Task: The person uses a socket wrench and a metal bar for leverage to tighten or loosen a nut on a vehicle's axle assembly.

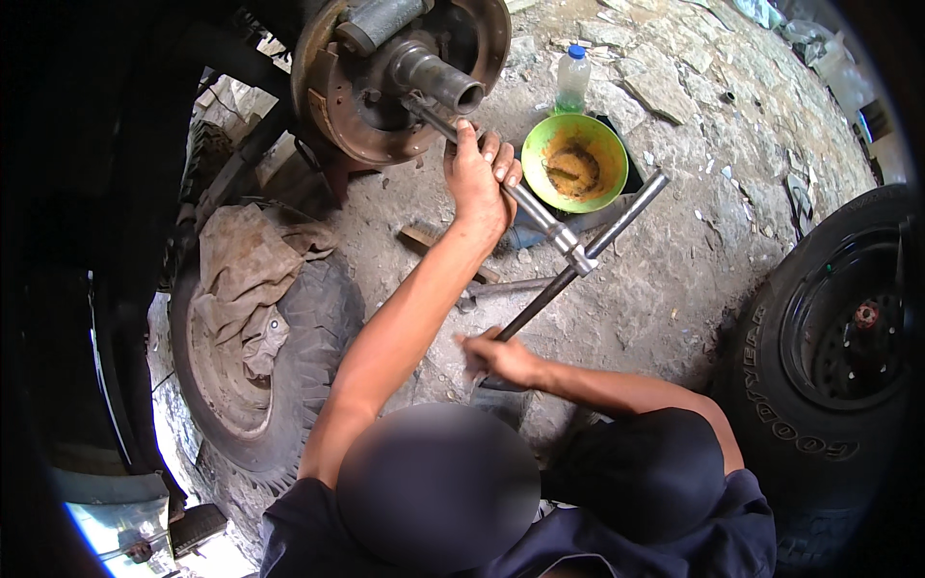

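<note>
My left hand [482,178] is wrapped round the shaft of a long socket extension bar [541,217]. The bar's far end reaches the brake assembly, just below the protruding steel spindle [443,79]; exactly what it sits on there is hidden. A sliding T-handle [628,216] crosses the bar's near end. Lower down, my right hand [506,361] grips the lower end of that handle, its fingers slightly blurred. Behind the spindle is a round rusty brake backing plate [310,77] with a curved brake shoe [332,111] and a grey cylinder [383,23].
A green bowl [617,159] with brown residue stands near a blue-capped plastic bottle [572,82]. A hammer [448,252] and other tools lie below the bar. A worn tyre [323,337] with a brown cloth [241,260] lies left; another wheel [761,356] lies right.
</note>
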The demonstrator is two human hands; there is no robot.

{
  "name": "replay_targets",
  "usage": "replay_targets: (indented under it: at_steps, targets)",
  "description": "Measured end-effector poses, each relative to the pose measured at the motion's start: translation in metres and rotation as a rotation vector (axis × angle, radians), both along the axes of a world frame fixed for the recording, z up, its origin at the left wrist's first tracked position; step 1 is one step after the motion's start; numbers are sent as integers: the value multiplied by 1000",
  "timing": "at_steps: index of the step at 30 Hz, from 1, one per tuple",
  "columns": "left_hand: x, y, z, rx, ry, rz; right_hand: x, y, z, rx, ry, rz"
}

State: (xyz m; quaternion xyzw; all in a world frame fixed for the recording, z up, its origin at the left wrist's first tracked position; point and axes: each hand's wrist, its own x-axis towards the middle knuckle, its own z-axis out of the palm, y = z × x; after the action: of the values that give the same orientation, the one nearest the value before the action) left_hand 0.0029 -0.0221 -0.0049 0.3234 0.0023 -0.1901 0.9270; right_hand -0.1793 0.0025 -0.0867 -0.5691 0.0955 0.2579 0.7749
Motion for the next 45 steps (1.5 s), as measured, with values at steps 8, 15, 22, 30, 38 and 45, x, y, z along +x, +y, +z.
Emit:
replay_targets:
  at_steps: [8,15,22,30,38,45]
  targets:
    - [1,-15,13,101,93,22,-9,-7,11,180,-190,15]
    - [9,-28,6,7,187,74,-20,-27,24,469,51,-636]
    - [5,-23,5,41,68,50,1,-40,35,522,-40,-656]
    - [10,-15,6,-37,182,-104,9,-61,34,633,-84,-530]
    - [-2,-24,4,-261,224,-291,4,-79,20,340,-396,-406]
    - [-3,-30,7,-244,238,-251,-22,-216,25,-1317,-1187,-935]
